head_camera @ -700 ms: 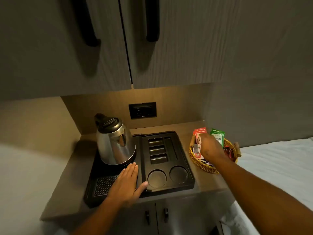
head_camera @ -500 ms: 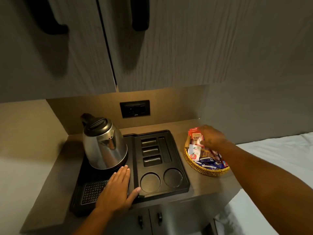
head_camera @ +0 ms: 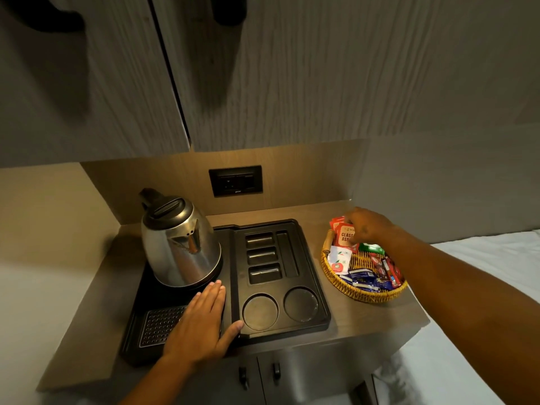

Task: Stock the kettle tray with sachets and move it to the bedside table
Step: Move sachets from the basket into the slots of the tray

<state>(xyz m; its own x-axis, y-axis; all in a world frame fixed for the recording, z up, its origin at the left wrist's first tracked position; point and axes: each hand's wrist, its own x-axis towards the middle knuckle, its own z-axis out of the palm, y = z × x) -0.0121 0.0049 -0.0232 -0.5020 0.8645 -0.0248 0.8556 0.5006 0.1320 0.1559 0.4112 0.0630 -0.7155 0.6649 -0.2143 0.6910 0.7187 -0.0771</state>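
Stocking has barely begun, as far as we can judge. Our black plastic kettle tray (head_camera: 309, 325) sits at the front edge of the wooden tabletop (head_camera: 318, 211), left of centre. Its three small rectangular slots (head_camera: 263, 257), the long slot (head_camera: 287, 254) beside them and the two round cup wells (head_camera: 279, 311) all look empty. A rounded stainless-steel kettle with a black lid (head_camera: 179, 241) stands upright on the tray's rear left part, with a perforated drip grille (head_camera: 159, 325) in front of it.

Our left hand (head_camera: 204, 325) lies flat and open on the tray, palm down, fingers together just before the kettle base and thumb spread toward the nearer cup well; it grips nothing and seems to steady the tray.

Near the tabletop's right edge, apart from the tray, sits a round woven wicker basket (head_camera: 365, 293) holding the sachets: red sachets with white lettering (head_camera: 343, 233) at its rear, a white one (head_camera: 339, 260), a green one (head_camera: 371, 248), dark blue ones (head_camera: 361, 279) and red sticks (head_camera: 390, 268). Our right hand (head_camera: 369, 226) reaches into the basket's rear with fingers curled down onto the red sachets; whether it has closed on one we cannot tell.

Everything remains: filling the slots, then carrying the tray to the bedside table, which is not in view. White bedding (head_camera: 482, 258) lies beyond the right edge.
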